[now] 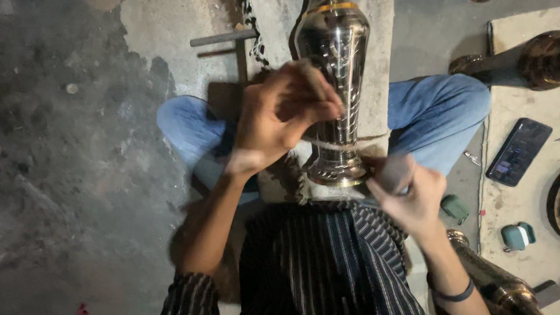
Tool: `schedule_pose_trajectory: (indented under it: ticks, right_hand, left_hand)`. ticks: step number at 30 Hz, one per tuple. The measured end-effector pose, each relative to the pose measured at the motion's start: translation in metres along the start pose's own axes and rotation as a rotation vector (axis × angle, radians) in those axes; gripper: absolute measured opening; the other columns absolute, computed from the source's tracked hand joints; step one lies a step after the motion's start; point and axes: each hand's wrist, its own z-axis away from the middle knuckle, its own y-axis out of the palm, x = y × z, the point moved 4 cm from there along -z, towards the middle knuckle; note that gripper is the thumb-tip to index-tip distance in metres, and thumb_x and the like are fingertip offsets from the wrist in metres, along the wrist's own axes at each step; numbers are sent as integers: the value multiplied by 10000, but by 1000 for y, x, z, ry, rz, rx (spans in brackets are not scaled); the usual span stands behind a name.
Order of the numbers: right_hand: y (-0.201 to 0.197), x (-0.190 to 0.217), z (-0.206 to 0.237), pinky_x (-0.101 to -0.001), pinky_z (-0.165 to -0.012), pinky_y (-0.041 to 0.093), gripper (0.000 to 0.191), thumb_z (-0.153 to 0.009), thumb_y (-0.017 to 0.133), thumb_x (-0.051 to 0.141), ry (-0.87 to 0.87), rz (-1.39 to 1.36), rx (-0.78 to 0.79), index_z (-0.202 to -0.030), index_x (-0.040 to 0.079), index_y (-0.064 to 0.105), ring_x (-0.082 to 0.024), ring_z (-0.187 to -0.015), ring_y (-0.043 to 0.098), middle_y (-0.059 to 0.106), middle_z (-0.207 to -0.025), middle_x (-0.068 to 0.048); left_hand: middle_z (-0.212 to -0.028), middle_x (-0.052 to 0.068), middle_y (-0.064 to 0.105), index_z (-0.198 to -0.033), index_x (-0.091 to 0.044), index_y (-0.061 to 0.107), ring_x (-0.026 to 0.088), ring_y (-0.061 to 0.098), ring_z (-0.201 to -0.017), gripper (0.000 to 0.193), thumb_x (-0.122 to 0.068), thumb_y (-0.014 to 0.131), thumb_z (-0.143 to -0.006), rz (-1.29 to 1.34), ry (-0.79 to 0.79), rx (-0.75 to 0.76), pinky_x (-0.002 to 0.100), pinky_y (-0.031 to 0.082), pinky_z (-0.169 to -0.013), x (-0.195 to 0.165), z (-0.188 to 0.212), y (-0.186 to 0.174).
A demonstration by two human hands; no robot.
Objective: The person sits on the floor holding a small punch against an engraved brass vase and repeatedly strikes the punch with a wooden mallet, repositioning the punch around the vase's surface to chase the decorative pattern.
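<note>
A dark phone (519, 151) lies at the right of the frame on a pale mat (523, 206). Below it sit a small green case (518, 236) and, just off the mat's edge, a second green case (455, 207). A dark metal vase (536, 60) lies on its side at upper right. A metal rod (223, 38) rests on the concrete floor (73, 136) at upper centre.

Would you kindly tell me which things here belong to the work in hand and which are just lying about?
In use:
- shiny metal vase, lying across the lap
- left hand, on the vase's body
- right hand, gripping a blurred tool near the vase's base

Lying about:
- dark phone
- two small green cases
- metal rod
- brown vase, top right
- brass vessel, lower right
</note>
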Motion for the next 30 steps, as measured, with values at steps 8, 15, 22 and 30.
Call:
schedule_pose_trajectory:
  ticks: [8, 15, 22, 30]
  right_hand:
    - [-17, -5, 8, -338, -854, 602, 251, -1070, 748, 40, 150, -530, -413, -1223, 11, 551, -196, -890, 688, 669, -1006, -118]
    - [-3, -46, -15, -312, -954, 572, 362, -1119, 668, 38, 233, -788, -252, -1351, 19, 392, -184, -1002, 646, 575, -1108, -97]
    - [-74, -68, -41, -313, -987, 587, 512, -1018, 677, -40, 103, -143, -158, -1483, -11, 463, -198, -1095, 676, 635, -1221, -151]
    - [-76, -60, -61, -270, -896, 569, 559, -1022, 624, -60, 234, -587, -190, -1522, 22, 388, -163, -975, 668, 640, -1072, -80]
  left_hand:
    - [-1126, 54, 762, -1280, -77, 631, 149, 780, -1074, 240, -107, 698, -1052, -133, -25, 138, 289, 689, -976, 15, -4, 21]
    - [-904, 50, 785, -1251, -120, 652, 132, 792, -793, 246, -171, 730, -1023, -542, 45, 286, 258, 647, -642, 16, -24, 42]
    - [-892, 70, 793, -1252, -93, 637, 188, 804, -816, 322, -66, 734, -947, -570, -34, 324, 250, 664, -653, 16, -35, 50]
    - [-923, 116, 789, -1265, -86, 645, 212, 800, -835, 353, -36, 757, -934, -635, -65, 332, 261, 674, -656, 16, -38, 57]
